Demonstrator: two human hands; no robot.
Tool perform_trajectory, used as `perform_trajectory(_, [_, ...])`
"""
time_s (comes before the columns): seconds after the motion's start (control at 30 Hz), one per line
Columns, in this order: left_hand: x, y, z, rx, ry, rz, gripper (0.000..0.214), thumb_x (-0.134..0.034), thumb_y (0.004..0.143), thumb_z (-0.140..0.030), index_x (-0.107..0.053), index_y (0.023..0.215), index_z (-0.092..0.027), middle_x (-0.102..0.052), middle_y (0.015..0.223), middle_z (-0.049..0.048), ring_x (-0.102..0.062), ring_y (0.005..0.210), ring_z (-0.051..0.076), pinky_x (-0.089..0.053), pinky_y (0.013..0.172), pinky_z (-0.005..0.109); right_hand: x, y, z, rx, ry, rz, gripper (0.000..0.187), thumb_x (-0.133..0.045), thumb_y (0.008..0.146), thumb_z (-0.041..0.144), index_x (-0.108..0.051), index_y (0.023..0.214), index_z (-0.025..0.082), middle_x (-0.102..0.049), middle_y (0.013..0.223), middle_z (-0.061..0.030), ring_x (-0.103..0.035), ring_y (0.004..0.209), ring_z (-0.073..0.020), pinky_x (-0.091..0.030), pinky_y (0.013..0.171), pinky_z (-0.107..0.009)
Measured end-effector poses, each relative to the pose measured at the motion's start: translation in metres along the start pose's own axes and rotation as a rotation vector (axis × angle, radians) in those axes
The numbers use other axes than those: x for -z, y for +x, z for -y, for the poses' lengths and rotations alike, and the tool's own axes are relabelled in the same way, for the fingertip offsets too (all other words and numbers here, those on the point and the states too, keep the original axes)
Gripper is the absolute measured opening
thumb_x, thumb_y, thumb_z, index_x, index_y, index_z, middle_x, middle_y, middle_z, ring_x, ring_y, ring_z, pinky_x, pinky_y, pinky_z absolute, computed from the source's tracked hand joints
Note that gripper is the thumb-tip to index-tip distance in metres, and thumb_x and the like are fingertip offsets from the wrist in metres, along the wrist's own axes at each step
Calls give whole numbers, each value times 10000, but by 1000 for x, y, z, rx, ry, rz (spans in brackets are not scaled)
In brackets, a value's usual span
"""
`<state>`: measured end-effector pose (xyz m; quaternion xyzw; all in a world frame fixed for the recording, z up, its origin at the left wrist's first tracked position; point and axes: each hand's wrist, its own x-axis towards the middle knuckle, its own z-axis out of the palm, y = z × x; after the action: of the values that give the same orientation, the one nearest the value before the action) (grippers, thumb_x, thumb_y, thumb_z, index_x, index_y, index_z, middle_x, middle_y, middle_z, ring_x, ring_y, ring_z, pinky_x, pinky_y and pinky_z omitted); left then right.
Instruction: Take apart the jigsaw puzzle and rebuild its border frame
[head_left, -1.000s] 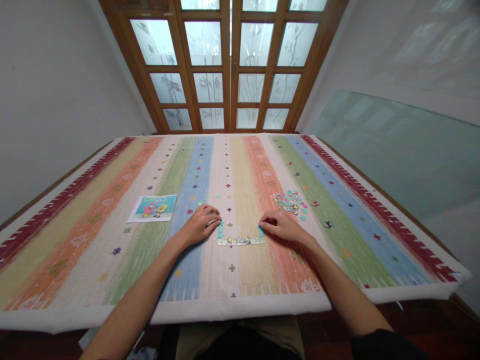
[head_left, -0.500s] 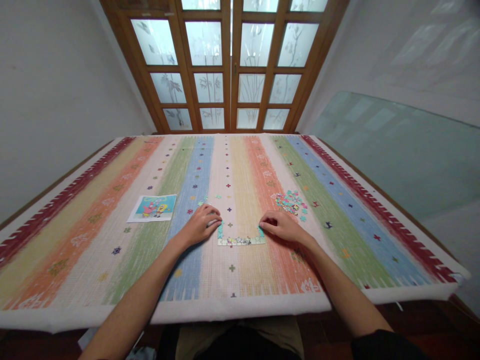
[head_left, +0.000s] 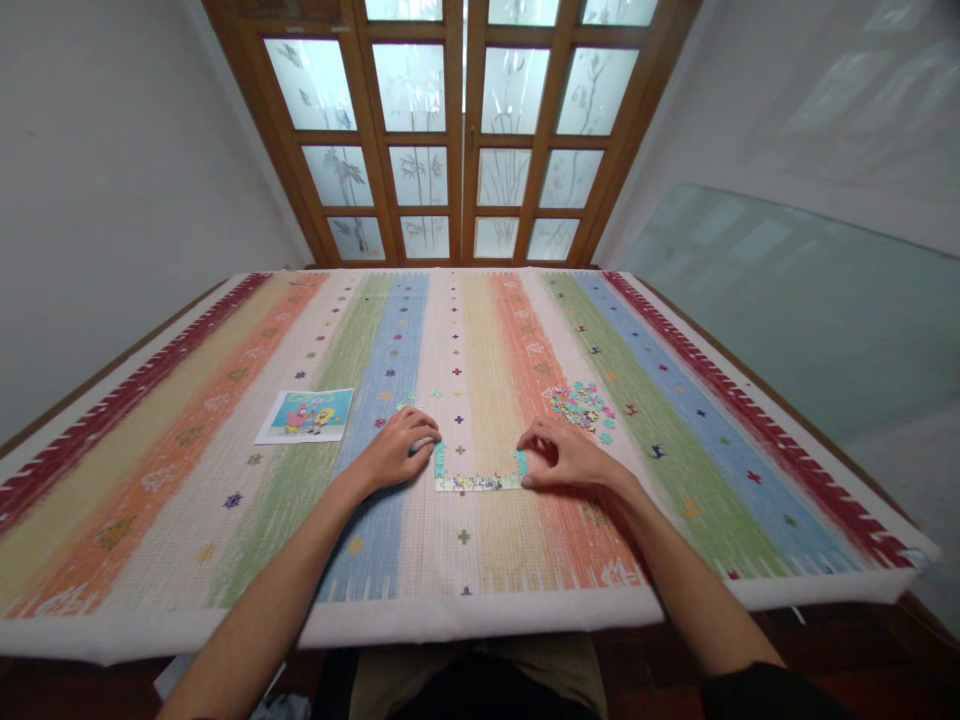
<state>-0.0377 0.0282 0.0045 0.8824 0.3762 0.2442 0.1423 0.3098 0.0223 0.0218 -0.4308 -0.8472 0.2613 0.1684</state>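
Note:
A partly joined jigsaw puzzle lies on the tablecloth in a U shape, with a pale bottom row and teal pieces up both sides. My left hand rests against its left side, fingers curled. Something pale shows under those fingers, too small to make out. On the opposite side, my right hand has thumb and index finger apart. Its thumb touches the lower right corner and the index finger is near the top of the right side. Loose puzzle pieces are heaped just beyond my right hand.
A picture card with two cartoon figures lies left of my left hand. A few teal pieces are scattered beyond that hand. The striped tablecloth covers the wide table, with wooden glazed doors behind it.
My right thumb has moved down to the puzzle's lower right corner, spreading from the index finger. My left fingers have drawn back slightly and curled, showing more of the left side.

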Motion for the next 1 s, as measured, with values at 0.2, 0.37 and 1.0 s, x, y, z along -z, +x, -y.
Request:
perform_trajectory(0.2, [1, 0, -3, -19, -23, 8, 143, -638, 902, -298, -719, 981, -211, -695, 1078, 79, -568, 1084, 266, -477, 991, 471, -1, 0, -2, 9, -20, 56, 417, -889, 654, 334, -679, 993, 213, -616, 966, -47, -570, 890, -238, -449, 820, -351])
perform_trajectory(0.37, [1, 0, -2, -17, -29, 19, 140, -641, 907, -311, -719, 979, -219, -695, 1084, 79, -567, 1089, 268, -474, 991, 477, -2, 0, -2, 17, -3, 53, 399, -881, 667, 327, -672, 988, 215, -607, 954, -43, -565, 886, -237, -443, 816, -347])
perform_trajectory(1.0, [2, 1, -3, -15, -44, 27, 173, -628, 917, -328, -726, 986, -203, -704, 1079, 88, -569, 1083, 269, -467, 976, 455, -1, 0, -2, 17, -43, 46, 428, -907, 651, 349, -683, 988, 209, -631, 952, -38, -577, 870, -224, -445, 794, -338])
